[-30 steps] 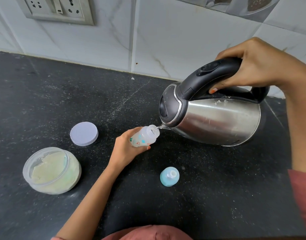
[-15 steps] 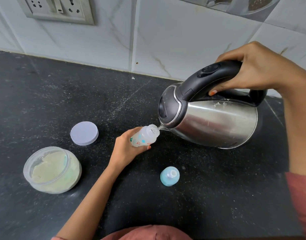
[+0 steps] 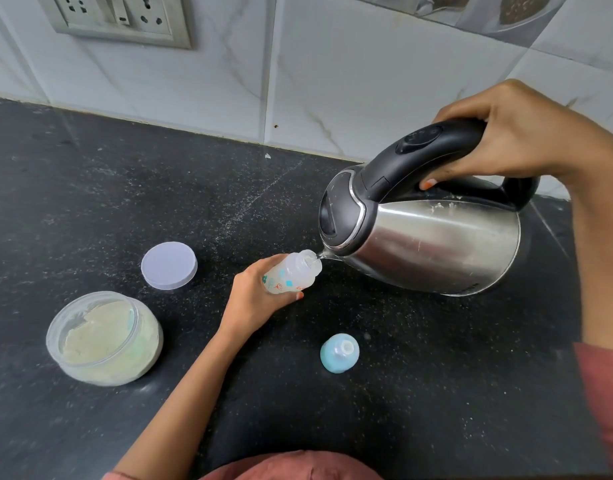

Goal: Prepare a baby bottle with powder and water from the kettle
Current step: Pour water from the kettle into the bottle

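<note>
My left hand grips a small clear baby bottle with coloured prints, its open neck tilted to the right. My right hand grips the black handle of a steel kettle, which is tipped far over to the left. The kettle's spout touches the bottle's mouth and a thin stream of water runs in. The bottle's blue teat cap stands on the black counter in front of the bottle. An open tub of pale powder sits at the left.
The tub's lilac lid lies flat between the tub and my left hand. A white tiled wall with a socket plate runs along the back of the counter.
The kettle's base has lifted slightly and it has tipped a little further toward the bottle. My left hand and the bottle have stayed put.
</note>
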Tool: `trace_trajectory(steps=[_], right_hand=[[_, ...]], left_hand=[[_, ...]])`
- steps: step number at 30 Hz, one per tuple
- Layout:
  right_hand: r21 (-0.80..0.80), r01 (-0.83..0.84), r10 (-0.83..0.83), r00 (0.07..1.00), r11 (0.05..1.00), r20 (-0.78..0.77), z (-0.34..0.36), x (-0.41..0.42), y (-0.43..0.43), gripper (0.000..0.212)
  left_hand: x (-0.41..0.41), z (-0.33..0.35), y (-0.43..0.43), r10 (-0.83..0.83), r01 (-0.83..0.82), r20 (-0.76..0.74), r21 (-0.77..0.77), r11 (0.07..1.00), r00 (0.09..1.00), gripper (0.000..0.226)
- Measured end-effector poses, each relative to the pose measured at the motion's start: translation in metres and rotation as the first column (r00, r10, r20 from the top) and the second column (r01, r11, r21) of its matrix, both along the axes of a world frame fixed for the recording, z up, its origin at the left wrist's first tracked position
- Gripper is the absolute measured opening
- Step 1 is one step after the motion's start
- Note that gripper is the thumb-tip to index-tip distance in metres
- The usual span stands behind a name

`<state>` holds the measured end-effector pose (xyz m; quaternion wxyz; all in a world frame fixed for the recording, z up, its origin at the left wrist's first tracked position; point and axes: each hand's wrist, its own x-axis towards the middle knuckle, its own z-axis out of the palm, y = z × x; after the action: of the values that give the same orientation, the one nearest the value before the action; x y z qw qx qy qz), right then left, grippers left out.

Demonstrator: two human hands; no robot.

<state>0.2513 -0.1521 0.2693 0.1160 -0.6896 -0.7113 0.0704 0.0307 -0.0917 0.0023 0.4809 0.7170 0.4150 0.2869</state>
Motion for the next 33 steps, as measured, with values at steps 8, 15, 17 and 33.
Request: trace_trajectory(steps=[8,15,17,33], right_hand=[[0.027,0.038,-0.035,0.993,0.999,-0.115,-0.012,0.012,-0.008,0.029],[0.114,0.119,-0.074,0.939,0.986,-0.336,-0.034,0.028,-0.029,0.033],[0.152,0.153,-0.086,0.923,0.977,-0.375,-0.041,0.034,-0.036,0.032],[0.330,0.559,-0.154,0.650,0.761,-0.745,-0.110,0.073,-0.093,0.034]], left_hand=[[0.001,0.002,0.000,0.018,-0.018,0.012,-0.001,1.000,1.000,0.065],[0.001,0.004,-0.002,0.021,-0.020,0.046,-0.037,0.999,0.999,0.063],[0.002,0.005,-0.002,0.028,-0.025,0.064,-0.049,0.998,0.998,0.062],[0.010,0.003,-0.014,0.127,-0.101,0.178,-0.148,0.984,0.976,0.054]])
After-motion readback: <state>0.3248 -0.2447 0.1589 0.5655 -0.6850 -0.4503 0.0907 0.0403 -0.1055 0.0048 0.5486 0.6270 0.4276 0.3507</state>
